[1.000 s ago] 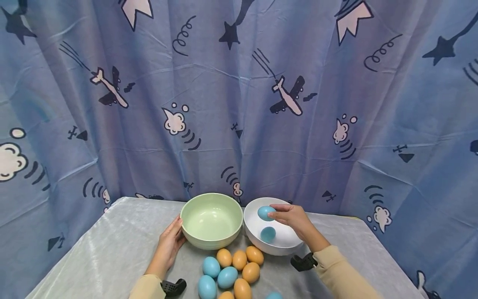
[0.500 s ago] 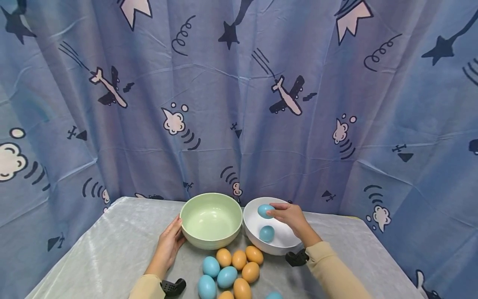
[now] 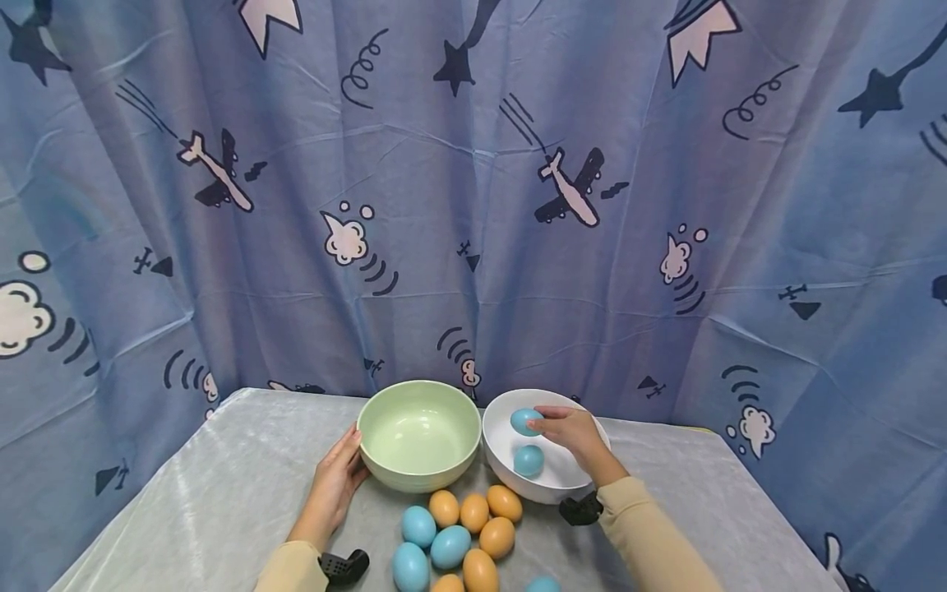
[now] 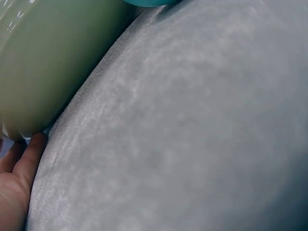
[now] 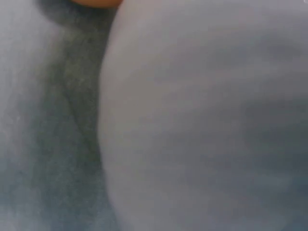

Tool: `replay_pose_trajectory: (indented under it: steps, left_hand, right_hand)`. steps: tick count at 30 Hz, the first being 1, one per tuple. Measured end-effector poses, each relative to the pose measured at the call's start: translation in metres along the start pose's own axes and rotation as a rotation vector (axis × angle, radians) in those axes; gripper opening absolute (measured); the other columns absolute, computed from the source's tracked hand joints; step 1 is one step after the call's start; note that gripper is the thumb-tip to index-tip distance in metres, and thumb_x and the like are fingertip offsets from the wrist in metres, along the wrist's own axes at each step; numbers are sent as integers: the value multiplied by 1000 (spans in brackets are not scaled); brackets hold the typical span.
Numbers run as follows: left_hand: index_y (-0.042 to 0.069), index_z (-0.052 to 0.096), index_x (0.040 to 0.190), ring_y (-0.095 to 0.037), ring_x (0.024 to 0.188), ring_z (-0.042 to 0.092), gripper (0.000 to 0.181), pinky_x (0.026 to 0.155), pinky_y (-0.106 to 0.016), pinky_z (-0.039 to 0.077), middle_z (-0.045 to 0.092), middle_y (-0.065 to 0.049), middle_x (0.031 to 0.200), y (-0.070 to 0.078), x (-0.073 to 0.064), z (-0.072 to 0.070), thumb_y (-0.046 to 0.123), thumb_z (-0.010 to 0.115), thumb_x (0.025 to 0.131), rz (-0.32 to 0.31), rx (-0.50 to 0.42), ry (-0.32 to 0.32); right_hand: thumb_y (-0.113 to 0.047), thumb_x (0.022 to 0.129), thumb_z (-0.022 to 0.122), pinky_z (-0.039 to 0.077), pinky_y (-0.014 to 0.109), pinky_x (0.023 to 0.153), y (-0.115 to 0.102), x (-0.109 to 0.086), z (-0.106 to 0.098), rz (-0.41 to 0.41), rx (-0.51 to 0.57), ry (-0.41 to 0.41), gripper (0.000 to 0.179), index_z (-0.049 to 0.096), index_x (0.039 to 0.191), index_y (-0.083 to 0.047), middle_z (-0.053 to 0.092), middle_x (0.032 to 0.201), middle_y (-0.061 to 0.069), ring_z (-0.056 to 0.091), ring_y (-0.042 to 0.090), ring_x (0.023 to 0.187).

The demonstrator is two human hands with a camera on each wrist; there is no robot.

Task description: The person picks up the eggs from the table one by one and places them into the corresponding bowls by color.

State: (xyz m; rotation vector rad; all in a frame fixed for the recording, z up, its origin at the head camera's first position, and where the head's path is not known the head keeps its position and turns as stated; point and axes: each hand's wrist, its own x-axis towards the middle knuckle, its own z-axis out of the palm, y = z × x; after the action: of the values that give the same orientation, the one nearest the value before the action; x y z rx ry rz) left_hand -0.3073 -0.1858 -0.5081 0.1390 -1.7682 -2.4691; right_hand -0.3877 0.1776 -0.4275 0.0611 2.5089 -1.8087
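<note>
My right hand pinches a blue egg between thumb and fingers over the white bowl. Another blue egg lies inside that bowl. On the left, my left hand rests against the outer side of the light green bowl, whose inside shows bare. Extended left fingers touch the green wall low down in the left wrist view. From the right wrist, only the white bowl's blurred outside and part of an orange egg show; the hand itself is out of that picture.
Several orange eggs and blue eggs lie grouped on the grey cloth-covered table in front of the bowls. One more blue egg sits apart at the bottom edge. A patterned blue curtain hangs behind the table.
My right forearm and sleeve have swung a little to the left, while the pinched blue egg stays nearly in place over the white bowl. The left hand has not moved.
</note>
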Motion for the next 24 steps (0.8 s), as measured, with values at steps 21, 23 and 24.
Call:
replay_pose_trajectory:
  steps: [21,23,24]
  left_hand:
    - [6,19,159,-34,152,19,69,120,-56,26,19,-16,164,-1,0,0,40,46,105,1,15,2]
    - [5,19,159,-35,152,19,68,120,-57,26,19,-17,164,0,-1,0,39,46,106,6,17,-1]
    - [5,19,159,-35,152,20,68,120,-57,26,19,-17,164,0,-1,0,39,45,106,8,16,0]
  right_hand:
    - [-17,81,82,56,41,96,9,1,8,35,-172,3,44,71,118,3,67,127,21,68,31,110]
    - [-16,81,82,56,40,95,9,2,8,41,-182,-8,43,71,118,3,66,127,22,68,32,111]
    - [-16,81,82,57,40,95,10,2,8,43,-185,-12,43,71,118,3,67,127,22,68,32,110]
